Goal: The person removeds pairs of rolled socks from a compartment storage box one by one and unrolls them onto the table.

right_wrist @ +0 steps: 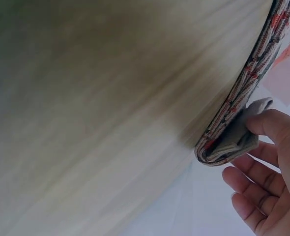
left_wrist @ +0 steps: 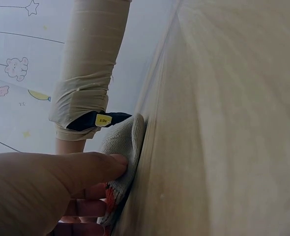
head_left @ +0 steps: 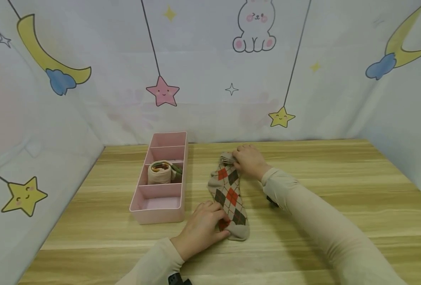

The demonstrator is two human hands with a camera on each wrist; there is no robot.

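A pair of beige argyle socks (head_left: 232,196), one stacked on the other, lies lengthwise on the table, toes toward me. At the far end my right hand (head_left: 249,160) pinches the folded cuff (right_wrist: 233,137), thumb inside the fold and fingers loosely curved behind it, in the right wrist view. My left hand (head_left: 204,227) rests on the toe end, thumb and fingertips spread lightly on the fabric. In the left wrist view, its thumb (left_wrist: 105,167) lies against the grey toe (left_wrist: 123,142).
Left of the socks stands a pink divided box (head_left: 157,215) with several compartments. One compartment holds a rolled beige sock bundle (head_left: 160,175) with green and orange trim. The wooden table (head_left: 320,166) meets a patterned cloth wall (head_left: 203,71) at the back.
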